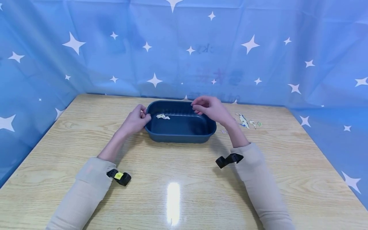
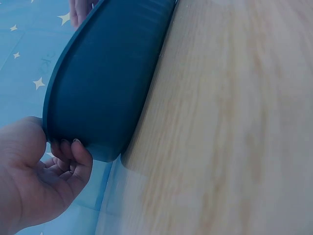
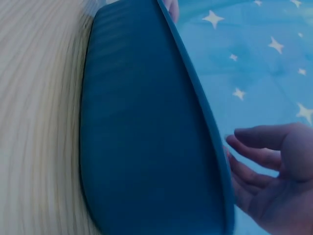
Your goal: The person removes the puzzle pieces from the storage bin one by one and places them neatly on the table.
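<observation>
A dark blue oblong basin point(image 1: 180, 138) stands on the table. My left hand point(image 1: 136, 118) grips its left end, thumb at the rim; in the left wrist view, the curled fingers of the left hand point(image 2: 49, 176) press against the outer wall. Above the basin's back right rim hovers my right hand point(image 1: 211, 108), fingers loosely bent. In the right wrist view, the thumb and forefinger of the right hand point(image 3: 279, 181) come close together, with nothing visible between them. Pale torn scraps point(image 1: 162, 116) lie inside the basin, towards its left.
More scraps point(image 1: 243, 121) with blue and green marks lie on the table right of the basin, some partly behind the right forearm. The wooden table point(image 1: 143, 191) reaches a blue star-patterned curtain point(image 1: 178, 48) at the back and sides.
</observation>
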Tool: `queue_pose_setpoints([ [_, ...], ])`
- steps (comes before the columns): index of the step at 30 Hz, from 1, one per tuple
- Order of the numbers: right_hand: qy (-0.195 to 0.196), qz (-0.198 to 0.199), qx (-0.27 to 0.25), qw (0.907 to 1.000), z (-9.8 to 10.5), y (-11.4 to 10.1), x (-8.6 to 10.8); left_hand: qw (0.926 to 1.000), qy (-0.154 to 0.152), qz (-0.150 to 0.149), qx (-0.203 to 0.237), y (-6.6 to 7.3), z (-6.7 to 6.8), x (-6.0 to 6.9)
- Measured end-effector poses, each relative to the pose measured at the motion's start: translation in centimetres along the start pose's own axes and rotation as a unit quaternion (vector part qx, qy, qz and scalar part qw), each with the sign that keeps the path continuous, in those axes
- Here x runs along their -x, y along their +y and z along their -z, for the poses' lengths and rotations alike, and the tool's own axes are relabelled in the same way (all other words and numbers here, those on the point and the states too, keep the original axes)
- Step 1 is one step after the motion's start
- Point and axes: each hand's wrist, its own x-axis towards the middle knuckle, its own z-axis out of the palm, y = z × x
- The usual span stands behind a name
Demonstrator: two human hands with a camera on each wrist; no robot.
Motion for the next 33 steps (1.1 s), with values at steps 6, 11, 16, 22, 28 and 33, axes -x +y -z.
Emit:
queue_pose_setpoints([
  [6,-0.004,0.004,0.004,1.0,-2.1,-0.4,-1.8,1.0,0.003,0.0,-0.001,0.0,0.0,0.0],
  [11,-0.018,0.004,0.035,0.9992,-4.1,-0.8,-3.2,1.0,0.001,0.0,0.0,0.0,0.1,0.0],
  [16,-0.052,0.003,0.059,0.9969,-6.0,-1.0,-4.5,1.0,-0.001,-0.004,0.003,0.1,0.0,0.0],
  [22,-0.107,-0.02,0.107,0.9882,-7.3,-0.9,-5.2,1.0,0.0,-0.005,-0.002,0.1,-0.1,-0.1],
  [28,-0.167,-0.041,0.141,0.9751,-7.6,-0.7,-5.2,1.0,0.005,-0.004,-0.003,0.2,-0.1,-0.1],
  [33,-0.167,-0.033,0.171,0.9704,-7.9,-0.5,-5.3,1.0,0.005,-0.003,0.0,0.0,0.0,-0.1],
])
